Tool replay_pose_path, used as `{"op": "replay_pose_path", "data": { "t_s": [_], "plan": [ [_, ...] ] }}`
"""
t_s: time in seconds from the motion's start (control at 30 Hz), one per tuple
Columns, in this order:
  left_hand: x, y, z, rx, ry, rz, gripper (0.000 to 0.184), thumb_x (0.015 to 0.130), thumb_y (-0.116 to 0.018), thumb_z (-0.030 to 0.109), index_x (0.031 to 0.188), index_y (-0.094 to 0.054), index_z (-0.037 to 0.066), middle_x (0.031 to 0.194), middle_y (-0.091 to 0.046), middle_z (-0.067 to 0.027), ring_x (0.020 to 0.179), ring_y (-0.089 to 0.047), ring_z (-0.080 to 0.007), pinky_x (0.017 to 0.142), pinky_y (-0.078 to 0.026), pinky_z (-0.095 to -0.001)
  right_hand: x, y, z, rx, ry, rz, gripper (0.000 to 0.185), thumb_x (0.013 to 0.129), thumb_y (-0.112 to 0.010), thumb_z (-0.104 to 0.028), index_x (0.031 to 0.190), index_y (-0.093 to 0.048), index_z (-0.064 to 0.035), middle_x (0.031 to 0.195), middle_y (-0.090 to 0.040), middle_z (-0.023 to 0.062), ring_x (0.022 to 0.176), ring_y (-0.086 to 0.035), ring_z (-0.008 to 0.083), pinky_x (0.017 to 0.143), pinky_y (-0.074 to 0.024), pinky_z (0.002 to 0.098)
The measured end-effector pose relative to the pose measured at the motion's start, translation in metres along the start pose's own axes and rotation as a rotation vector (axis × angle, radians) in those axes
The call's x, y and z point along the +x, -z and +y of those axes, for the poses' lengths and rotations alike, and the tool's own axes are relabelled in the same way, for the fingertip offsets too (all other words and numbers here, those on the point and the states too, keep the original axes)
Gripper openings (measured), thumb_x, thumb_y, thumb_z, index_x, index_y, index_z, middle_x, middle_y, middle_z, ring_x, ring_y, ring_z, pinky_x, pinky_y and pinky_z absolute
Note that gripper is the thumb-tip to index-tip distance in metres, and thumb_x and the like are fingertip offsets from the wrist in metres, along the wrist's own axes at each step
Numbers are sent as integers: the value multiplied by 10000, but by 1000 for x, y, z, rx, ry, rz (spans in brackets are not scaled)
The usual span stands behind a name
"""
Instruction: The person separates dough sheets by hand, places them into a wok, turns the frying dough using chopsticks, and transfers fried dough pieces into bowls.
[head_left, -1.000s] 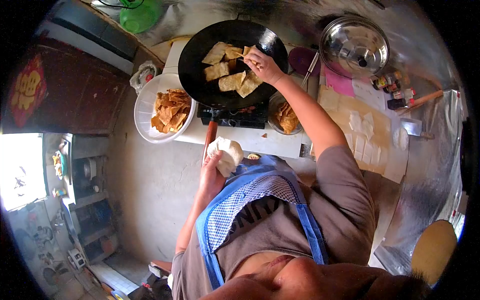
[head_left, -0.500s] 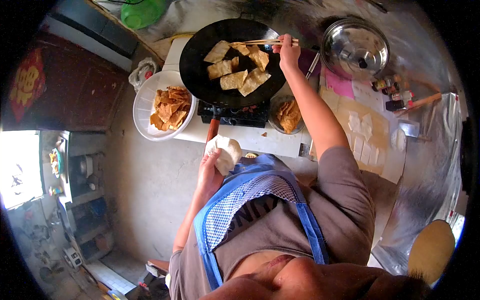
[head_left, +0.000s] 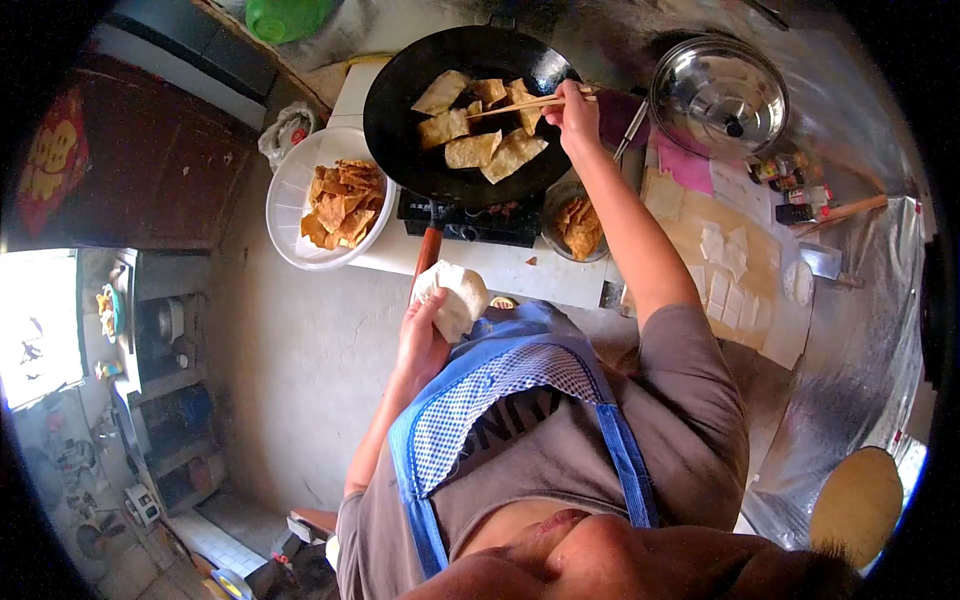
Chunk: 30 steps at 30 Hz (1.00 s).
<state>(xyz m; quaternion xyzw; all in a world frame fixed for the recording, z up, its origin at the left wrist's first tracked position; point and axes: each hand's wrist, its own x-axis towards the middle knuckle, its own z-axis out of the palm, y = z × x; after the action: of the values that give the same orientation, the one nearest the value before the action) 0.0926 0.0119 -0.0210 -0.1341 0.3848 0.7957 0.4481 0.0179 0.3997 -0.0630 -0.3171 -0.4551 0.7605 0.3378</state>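
My right hand (head_left: 573,118) is closed around a pair of wooden chopsticks (head_left: 515,105), reaching over the rim of a black wok (head_left: 400,160). Their tips are among several pale golden flat pieces (head_left: 473,150) lying in the wok. Down by the wok's wooden handle (head_left: 428,250), my left hand (head_left: 424,335) is closed on a white, cloth-like bundle (head_left: 458,298). The bundle and hand cover the lower end of the handle, so I cannot tell whether the hand touches it. The wok sits on a black stove (head_left: 470,226).
Browned crisp pieces fill a white plastic basket (head_left: 285,215) on the left and a smaller bowl (head_left: 556,240) on the right. Farther right are a glass lid (head_left: 715,95), a board (head_left: 690,235) with white cut pieces, bottles (head_left: 775,175) and a cleaver (head_left: 822,262).
My right hand has shifted slightly down, and the chopstick tips have moved down and left among the pieces. My left hand still holds the white bundle.
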Motion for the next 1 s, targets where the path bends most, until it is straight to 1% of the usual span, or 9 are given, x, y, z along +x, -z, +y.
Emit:
{"op": "replay_pose_path", "data": {
  "t_s": [0.07,0.17,0.37,0.43,0.57,0.7,0.83,0.9,1.0],
  "plan": [
    [1,0,-1,7,0,-12,338,926,-525,128,1237,-456,16,1141,-585,-131,1023,-597,-254,898,-493,-408,6,-10,10,34,-88,59,218,908,-533,-202,799,-534,-13,597,-581,115,444,-549,153,371,-412,272],
    [1,3,-3,10,-4,-22,336,923,-533,131,1232,-466,17,1133,-588,-131,1019,-599,-258,894,-495,-413,5,-18,15,-47,-70,61,242,914,-529,-214,801,-539,0,600,-584,120,443,-542,150,371,-404,273],
    [-2,7,-3,-14,-21,9,335,916,-545,128,1225,-477,19,1114,-596,-131,1009,-603,-254,896,-495,-408,-16,-24,-8,0,127,-11,249,909,-553,-210,780,-538,2,643,-538,79,455,-556,143,358,-368,248],
    [-1,8,-3,-17,-19,17,339,914,-547,127,1228,-475,21,1115,-596,-131,1009,-603,-251,898,-494,-405,-25,-35,-18,-101,227,-122,275,929,-508,-247,788,-584,-24,590,-584,70,476,-566,117,403,-419,257],
    [0,6,-3,-15,-15,10,345,913,-548,125,1233,-472,24,1122,-595,-127,1013,-603,-247,901,-493,-400,-32,-51,-26,-212,384,-234,300,946,-510,-291,785,-606,-56,607,-601,36,519,-606,79,430,-459,229],
    [-1,6,-3,-12,-17,22,351,914,-545,124,1242,-466,26,1132,-592,-123,1021,-600,-249,906,-491,-402,-44,-57,-43,-339,517,-251,295,953,-501,-276,791,-618,-60,616,-613,39,506,-600,81,422,-461,226],
    [-2,7,-1,-6,-19,-1,357,918,-539,125,1252,-459,28,1141,-588,-124,1029,-596,-250,909,-490,-403,-43,-57,-45,-372,531,-325,304,955,-493,-275,781,-617,-58,593,-603,36,498,-596,82,412,-456,223],
    [-1,7,-1,-33,-24,-21,360,920,-534,126,1257,-452,28,1145,-586,-125,1032,-594,-249,909,-489,-405,-48,-60,-37,-367,431,-349,313,957,-488,-273,772,-615,-54,571,-594,34,485,-588,80,403,-450,223],
    [-4,5,0,-34,-33,-16,361,917,-540,127,1254,-452,30,1150,-583,-124,1036,-592,-248,910,-488,-405,-51,-61,-27,-375,415,-336,311,956,-487,-266,767,-606,-49,566,-591,41,460,-573,80,392,-444,223]
  ]
}}
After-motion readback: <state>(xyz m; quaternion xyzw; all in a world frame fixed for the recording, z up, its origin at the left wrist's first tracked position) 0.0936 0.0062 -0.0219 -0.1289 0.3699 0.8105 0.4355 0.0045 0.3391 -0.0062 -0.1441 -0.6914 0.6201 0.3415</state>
